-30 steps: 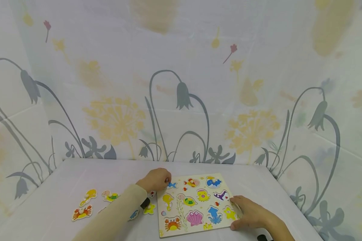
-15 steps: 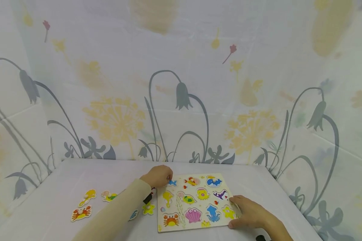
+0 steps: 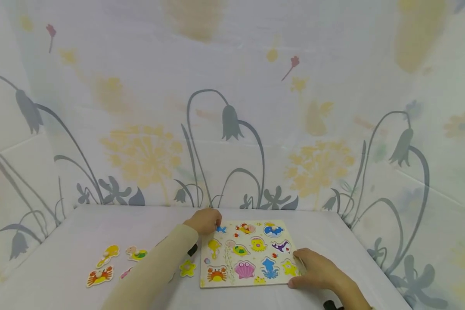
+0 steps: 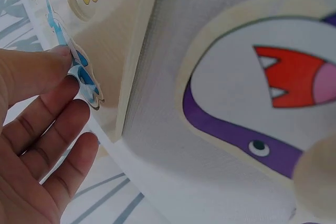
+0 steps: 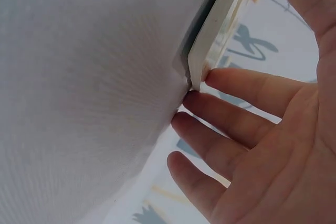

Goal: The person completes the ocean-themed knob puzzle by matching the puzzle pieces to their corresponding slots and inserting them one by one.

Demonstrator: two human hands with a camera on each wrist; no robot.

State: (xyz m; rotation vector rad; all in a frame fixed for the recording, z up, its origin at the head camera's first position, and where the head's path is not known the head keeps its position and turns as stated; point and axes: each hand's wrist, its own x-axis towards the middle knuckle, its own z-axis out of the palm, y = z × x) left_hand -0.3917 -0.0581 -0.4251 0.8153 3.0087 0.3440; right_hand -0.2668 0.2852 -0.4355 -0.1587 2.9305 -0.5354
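Fingers of the left hand (image 3: 205,221) pinched the blue fish (image 3: 221,229) at the board (image 3: 252,282); the right hand (image 3: 314,273) lay flat, fingers relaxed, steadying its corner.

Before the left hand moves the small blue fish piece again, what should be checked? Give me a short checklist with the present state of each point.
1. Left hand pinches the blue fish piece: ok; the left wrist view shows fingertips on it.
2. Piece is at the puzzle board's far left corner: ok.
3. Piece lies flat in its recess: cannot tell; it looks tilted.
4. Right hand steadies the board at its near right corner: ok.
5. Loose pieces, such as the yellow starfish piece, lie off the board: ok.
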